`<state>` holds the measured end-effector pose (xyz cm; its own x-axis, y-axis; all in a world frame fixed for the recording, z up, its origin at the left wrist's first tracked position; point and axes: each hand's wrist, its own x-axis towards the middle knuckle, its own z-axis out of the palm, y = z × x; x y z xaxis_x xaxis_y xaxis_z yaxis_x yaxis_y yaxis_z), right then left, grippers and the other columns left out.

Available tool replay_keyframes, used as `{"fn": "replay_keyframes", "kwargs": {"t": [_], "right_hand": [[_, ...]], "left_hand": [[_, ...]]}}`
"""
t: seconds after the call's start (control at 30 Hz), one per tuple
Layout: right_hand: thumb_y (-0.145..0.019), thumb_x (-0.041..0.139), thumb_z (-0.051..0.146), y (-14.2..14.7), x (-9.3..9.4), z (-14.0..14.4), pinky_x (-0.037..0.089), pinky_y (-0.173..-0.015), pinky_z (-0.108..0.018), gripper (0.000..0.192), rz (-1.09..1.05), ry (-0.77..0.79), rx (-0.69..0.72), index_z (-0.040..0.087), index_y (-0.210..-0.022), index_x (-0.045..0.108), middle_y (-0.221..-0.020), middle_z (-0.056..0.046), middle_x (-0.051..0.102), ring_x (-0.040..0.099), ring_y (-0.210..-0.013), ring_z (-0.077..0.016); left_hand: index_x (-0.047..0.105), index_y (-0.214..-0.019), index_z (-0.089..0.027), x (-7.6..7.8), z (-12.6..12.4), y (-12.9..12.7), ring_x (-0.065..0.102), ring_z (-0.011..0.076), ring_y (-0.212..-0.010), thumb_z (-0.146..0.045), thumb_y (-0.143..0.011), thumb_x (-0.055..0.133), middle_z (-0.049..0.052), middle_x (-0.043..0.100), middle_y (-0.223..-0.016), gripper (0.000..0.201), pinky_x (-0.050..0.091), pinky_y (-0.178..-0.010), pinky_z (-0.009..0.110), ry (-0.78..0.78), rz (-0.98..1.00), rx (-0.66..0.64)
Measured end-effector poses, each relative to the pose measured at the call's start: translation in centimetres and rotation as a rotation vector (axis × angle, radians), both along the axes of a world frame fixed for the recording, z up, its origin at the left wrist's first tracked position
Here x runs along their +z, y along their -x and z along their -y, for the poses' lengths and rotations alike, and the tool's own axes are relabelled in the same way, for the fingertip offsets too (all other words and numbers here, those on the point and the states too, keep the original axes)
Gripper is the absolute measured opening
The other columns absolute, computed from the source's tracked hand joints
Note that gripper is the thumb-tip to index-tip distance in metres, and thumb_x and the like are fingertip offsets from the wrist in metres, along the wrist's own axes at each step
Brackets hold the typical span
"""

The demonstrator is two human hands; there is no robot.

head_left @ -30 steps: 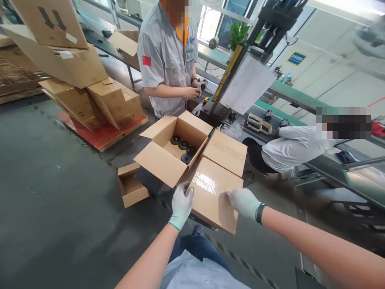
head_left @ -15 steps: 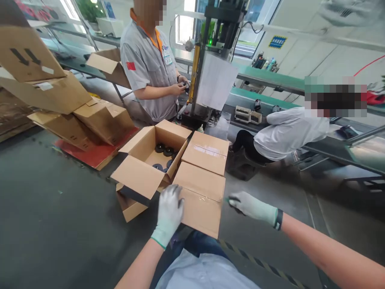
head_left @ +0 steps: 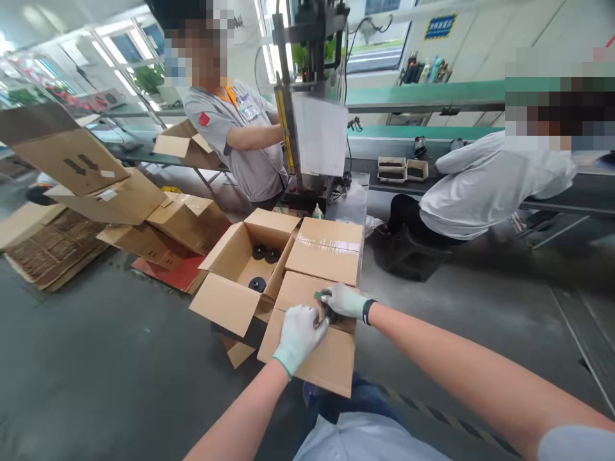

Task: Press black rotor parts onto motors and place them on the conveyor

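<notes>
A closed cardboard box (head_left: 312, 358) lies in front of me, tilted toward my lap. My left hand (head_left: 298, 334), gloved, rests on its top with fingers bent toward my right hand. My right hand (head_left: 344, 300), also gloved, sits on the box's far part, closed around a small green-tipped tool (head_left: 319, 294); something dark shows beneath it. Behind is a second closed box (head_left: 327, 251) with shiny tape. To the left stands an open box (head_left: 229, 301) holding black round parts (head_left: 257, 283).
A person in a grey shirt (head_left: 240, 141) stands at a press machine (head_left: 307, 96). Another person in white (head_left: 480, 186) sits bent over a green bench at the right. Stacked cardboard boxes (head_left: 144, 218) and flat cardboard (head_left: 38, 250) fill the left floor. A small open box (head_left: 237, 351) sits below.
My right hand came in from the box's right edge onto its top, meeting my left hand, which slid from the left edge toward the middle. The view lifted and shifted.
</notes>
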<state>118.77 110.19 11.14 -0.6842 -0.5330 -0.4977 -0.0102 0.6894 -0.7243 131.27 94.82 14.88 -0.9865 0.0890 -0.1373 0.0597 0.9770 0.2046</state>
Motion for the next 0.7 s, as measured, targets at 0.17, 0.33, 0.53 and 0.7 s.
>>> {"fn": "replay_keyframes", "kwargs": {"t": [0.17, 0.33, 0.53, 0.7], "right_hand": [[-0.1, 0.059, 0.025, -0.3, 0.3, -0.4, 0.045, -0.055, -0.02, 0.027, 0.115, 0.089, -0.053, 0.016, -0.076, 0.067, -0.071, -0.006, 0.076, 0.066, -0.057, -0.0129], [-0.103, 0.044, 0.023, -0.2, -0.5, -0.8, 0.051, -0.052, -0.023, 0.022, 0.272, 0.252, -0.098, 0.017, -0.089, 0.06, -0.073, -0.007, 0.075, 0.069, -0.054, -0.0158], [-0.106, 0.047, 0.052, -6.9, 1.4, -3.5, 0.058, -0.073, -0.028, 0.042, 0.2, 0.495, -0.003, 0.016, -0.094, 0.063, -0.092, -0.01, 0.074, 0.069, -0.076, -0.0173], [-0.109, 0.044, 0.047, -17.5, -0.1, -3.4, 0.052, -0.09, -0.035, 0.039, -0.204, 0.416, 0.181, 0.018, -0.096, 0.067, -0.103, -0.01, 0.072, 0.065, -0.095, -0.0217]], "left_hand": [[0.06, -0.07, -0.024, 4.2, 1.0, -8.3, 0.065, 0.0263, -0.085, -0.042, -0.106, 0.043, 0.006, 0.069, -0.078, 0.043, 0.041, -0.079, 0.042, 0.063, 0.036, 0.125], [0.065, -0.079, -0.024, 5.2, 3.1, -13.3, 0.069, 0.0255, -0.092, -0.037, -0.093, 0.056, 0.006, 0.074, -0.091, 0.021, 0.047, -0.079, 0.038, -0.078, 0.466, 0.195], [0.071, -0.113, -0.021, 6.3, 5.4, -3.0, 0.075, 0.0269, -0.1, -0.032, -0.08, 0.071, 0.009, 0.079, -0.106, 0.035, 0.057, -0.086, 0.033, 0.072, 0.517, -0.153], [0.059, -0.137, -0.018, 3.8, 3.4, 6.0, 0.059, 0.0414, -0.131, -0.028, -0.065, 0.088, 0.021, 0.061, -0.143, 0.078, 0.05, -0.108, 0.052, 0.184, 0.316, -0.376]]}}
